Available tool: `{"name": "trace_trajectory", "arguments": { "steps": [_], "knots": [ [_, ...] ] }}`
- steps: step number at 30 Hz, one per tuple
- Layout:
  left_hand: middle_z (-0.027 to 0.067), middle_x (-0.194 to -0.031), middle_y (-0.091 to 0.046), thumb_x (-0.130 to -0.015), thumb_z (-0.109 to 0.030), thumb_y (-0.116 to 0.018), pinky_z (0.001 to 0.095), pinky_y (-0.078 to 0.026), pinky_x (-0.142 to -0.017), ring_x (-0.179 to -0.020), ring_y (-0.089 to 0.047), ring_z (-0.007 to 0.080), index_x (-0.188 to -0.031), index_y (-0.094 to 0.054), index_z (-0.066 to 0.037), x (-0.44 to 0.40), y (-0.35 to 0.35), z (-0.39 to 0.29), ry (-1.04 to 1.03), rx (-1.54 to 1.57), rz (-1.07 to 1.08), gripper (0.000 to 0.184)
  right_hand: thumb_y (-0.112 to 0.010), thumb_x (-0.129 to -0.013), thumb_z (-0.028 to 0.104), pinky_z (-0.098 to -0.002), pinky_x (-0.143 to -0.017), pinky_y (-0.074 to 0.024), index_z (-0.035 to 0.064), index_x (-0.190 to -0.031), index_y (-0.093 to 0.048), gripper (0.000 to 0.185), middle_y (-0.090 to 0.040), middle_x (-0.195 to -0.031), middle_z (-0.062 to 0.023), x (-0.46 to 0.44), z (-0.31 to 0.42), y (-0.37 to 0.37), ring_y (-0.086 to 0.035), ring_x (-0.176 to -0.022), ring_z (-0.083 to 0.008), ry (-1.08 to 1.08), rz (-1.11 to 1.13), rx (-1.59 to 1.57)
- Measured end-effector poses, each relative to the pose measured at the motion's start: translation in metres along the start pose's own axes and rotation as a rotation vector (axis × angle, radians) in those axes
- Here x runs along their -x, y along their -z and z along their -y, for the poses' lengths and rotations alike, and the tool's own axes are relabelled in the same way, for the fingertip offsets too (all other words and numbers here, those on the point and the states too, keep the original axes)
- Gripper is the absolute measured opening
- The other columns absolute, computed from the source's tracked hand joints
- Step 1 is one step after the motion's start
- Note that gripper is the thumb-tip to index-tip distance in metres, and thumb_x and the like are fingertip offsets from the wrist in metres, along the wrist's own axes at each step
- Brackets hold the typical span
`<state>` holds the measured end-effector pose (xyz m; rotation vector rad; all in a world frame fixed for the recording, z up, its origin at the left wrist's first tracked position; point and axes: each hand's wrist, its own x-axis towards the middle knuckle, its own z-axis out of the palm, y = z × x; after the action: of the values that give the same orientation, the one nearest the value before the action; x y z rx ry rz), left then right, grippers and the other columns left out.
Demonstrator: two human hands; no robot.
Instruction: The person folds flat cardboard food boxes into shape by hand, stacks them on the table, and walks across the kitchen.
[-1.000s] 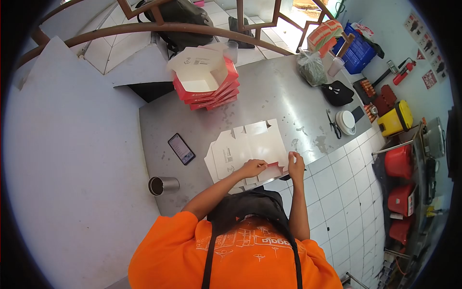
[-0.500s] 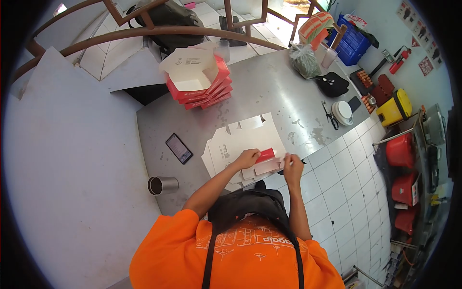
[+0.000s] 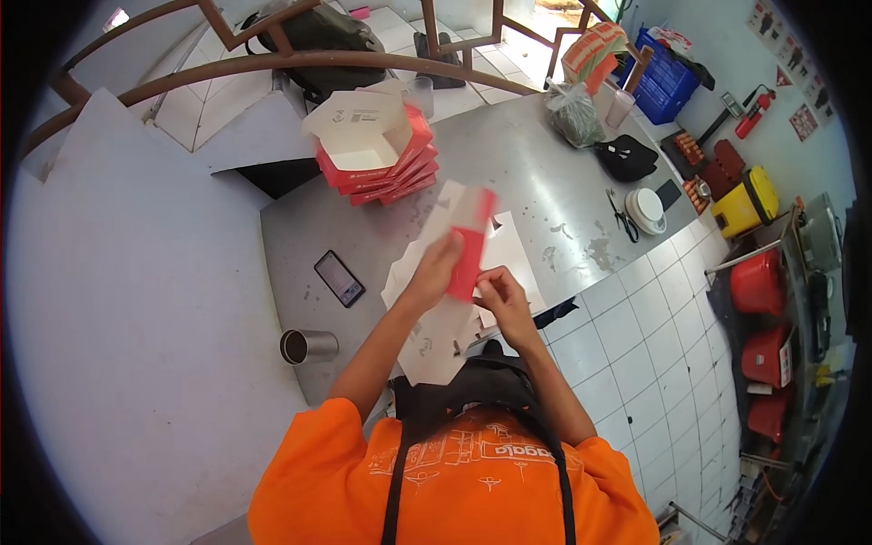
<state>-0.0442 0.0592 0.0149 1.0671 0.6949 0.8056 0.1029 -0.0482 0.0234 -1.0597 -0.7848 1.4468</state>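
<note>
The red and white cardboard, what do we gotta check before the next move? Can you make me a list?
1. Left grip has the red-and-white cardboard: ok.
2. Right grip pinches it tightly: cannot tell; it is at the red edge.
3. Cardboard is a finished box: not ok, its flaps aren't joined up.
4. Flat sheets lie on the metal table: ok.
5. Phone and metal cup are away from the cardboard: ok.
6. Box stack is neat: not ok, it's crooked.
</note>
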Motion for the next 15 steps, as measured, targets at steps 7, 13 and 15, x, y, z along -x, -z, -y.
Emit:
{"name": "trace_trajectory", "arguments": {
  "steps": [7,13,15],
  "knots": [
    [0.0074,-0.109,-0.063,-0.111,-0.042,-0.041,0.0319,-0.056,-0.080,-0.090,-0.065,0.0163,-0.130,-0.052,-0.004,0.004,-0.061,-0.031,-0.026,0.277,-0.494,0.044,-0.085,-0.078,0.010,-0.0417,-0.092,-0.0565,0.0026,-0.096,-0.066,0.027,-0.053,-0.137,-0.0182,0.006,0.032,-0.017,-0.064,-0.118,-0.0325,0.726,-0.185,0.832],
    [0.0044,-0.098,-0.066,-0.109,-0.039,-0.048,0.0304,-0.057,-0.077,-0.087,-0.065,0.0110,-0.119,-0.060,-0.003,0.020,-0.067,-0.023,-0.070,-0.115,-0.189,0.039,-0.087,-0.073,0.009,-0.0387,-0.092,-0.0585,0.0012,-0.108,-0.070,0.040,-0.058,-0.136,-0.0189,0.019,0.039,0.007,-0.067,-0.114,-0.0325,0.729,-0.345,0.737],
    [0.0025,-0.093,-0.065,-0.109,-0.039,-0.049,0.0283,-0.056,-0.078,-0.086,-0.064,0.0093,-0.113,-0.063,-0.003,0.015,-0.049,-0.023,-0.060,-0.256,-0.141,0.038,-0.086,-0.076,0.012,-0.0390,-0.093,-0.0584,0.0003,-0.113,-0.071,0.042,-0.056,-0.141,-0.0209,0.026,0.041,0.014,-0.067,-0.115,-0.0340,0.794,-0.171,0.932]
  ]
}}
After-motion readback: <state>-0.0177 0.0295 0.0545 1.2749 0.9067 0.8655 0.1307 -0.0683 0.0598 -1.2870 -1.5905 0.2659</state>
